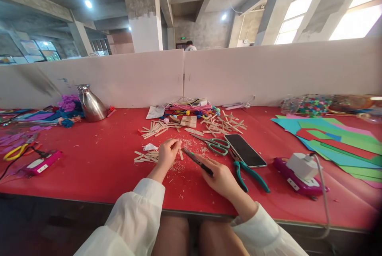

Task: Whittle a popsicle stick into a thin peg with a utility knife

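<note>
My left hand [168, 153] is closed in a pinch over the middle of the red table; what its fingertips hold is too small to make out. Just below those fingertips shows a short piece of wooden craft stick [181, 154]. In my right hand [221, 178] is a utility knife [199, 161], its blade end pointing at the left fingertips. Pale wood shavings [177, 166] are scattered under and around both hands. Left of my left hand lies a small pile of craft sticks [145, 157], with a crumpled white scrap [150, 147] beside it.
Green-handled scissors [219, 146], teal-handled pliers [250, 174] and a phone [246, 150] lie right of the knife. More craft sticks [225, 124] lie behind. Power strips [298, 176] flank the workspace; a steel jug [92, 105] stands left, coloured sheets [334, 144] right.
</note>
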The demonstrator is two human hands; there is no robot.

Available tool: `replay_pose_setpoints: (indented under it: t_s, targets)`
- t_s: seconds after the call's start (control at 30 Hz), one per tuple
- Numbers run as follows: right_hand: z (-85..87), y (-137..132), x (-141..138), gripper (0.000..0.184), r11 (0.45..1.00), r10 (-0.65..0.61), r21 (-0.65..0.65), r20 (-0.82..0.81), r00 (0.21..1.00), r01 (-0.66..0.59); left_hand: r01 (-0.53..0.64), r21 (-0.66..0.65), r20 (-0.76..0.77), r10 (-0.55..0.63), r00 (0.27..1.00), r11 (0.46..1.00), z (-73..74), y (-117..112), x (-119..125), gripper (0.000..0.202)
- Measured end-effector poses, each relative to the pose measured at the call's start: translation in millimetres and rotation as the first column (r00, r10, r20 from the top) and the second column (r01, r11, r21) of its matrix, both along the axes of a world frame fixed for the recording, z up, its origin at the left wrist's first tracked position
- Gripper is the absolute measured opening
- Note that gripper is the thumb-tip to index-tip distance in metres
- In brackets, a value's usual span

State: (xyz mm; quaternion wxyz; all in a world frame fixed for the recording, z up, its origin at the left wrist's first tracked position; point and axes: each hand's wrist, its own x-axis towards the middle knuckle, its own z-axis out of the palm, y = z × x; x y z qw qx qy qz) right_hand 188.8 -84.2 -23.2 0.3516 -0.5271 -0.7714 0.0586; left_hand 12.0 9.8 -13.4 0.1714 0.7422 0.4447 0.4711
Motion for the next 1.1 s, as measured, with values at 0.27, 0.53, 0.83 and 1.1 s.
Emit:
replay_pose_setpoints:
  t_s: [0.27,0.53,0.83,1.1]
  targets:
    - [-2.9,-4,-9,0.041,0.992,-0.114,0.057,0.050,0.992,0.111,0.015,-0.006,0.055,-0.015,0.998,1.000,-0.3,-3,2,0.027]
    - [0.0,-4,-11,0.040,0.983,-0.167,0.087,0.075,0.983,0.161,0.049,-0.056,0.092,-0.043,0.995,0.997,-1.8,-3,2,0.028]
    - [-1.8,-5,-19,0.040,0.978,-0.195,0.091,0.074,0.978,0.188,0.057,-0.010,0.028,-0.056,0.998,0.998,-0.3,-5,-3,0.024]
    - [-2.2,-8,-23,0.041,0.976,-0.209,0.078,0.079,0.975,0.203,0.105,-0.047,-0.018,-0.106,0.994,0.993,2.6,-3,-9,0.019]
